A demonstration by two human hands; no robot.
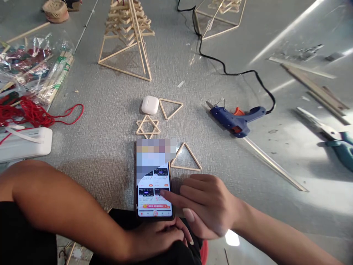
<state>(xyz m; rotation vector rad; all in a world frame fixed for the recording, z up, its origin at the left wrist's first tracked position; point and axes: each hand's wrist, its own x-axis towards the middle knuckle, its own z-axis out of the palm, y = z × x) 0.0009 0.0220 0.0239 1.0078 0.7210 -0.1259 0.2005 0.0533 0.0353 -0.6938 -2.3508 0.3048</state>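
A smartphone (154, 180) lies face up near the table's front edge, its screen lit with a page of small pictures and part of it blurred out. My right hand (206, 204) holds nothing; its index finger stretches onto the screen while the other fingers curl. Just below the phone, my left hand (162, 235) rests at my lap with bent fingers, and whatever is inside them is hidden. Beyond the phone lie a small six-pointed stick star (148, 127) and a white earbud case (150, 105). Two stick triangles (186, 167) (167, 118) lie to the right.
A blue glue gun (234, 119) with a black cord (217, 63) lies right, near teal-handled pliers (339, 141) and wooden strips (314, 88). Stick frames (124, 73) (220, 35) stand at the back. Left are red cord (30, 113), plastic-wrapped sticks (59, 75) and a white device (27, 145).
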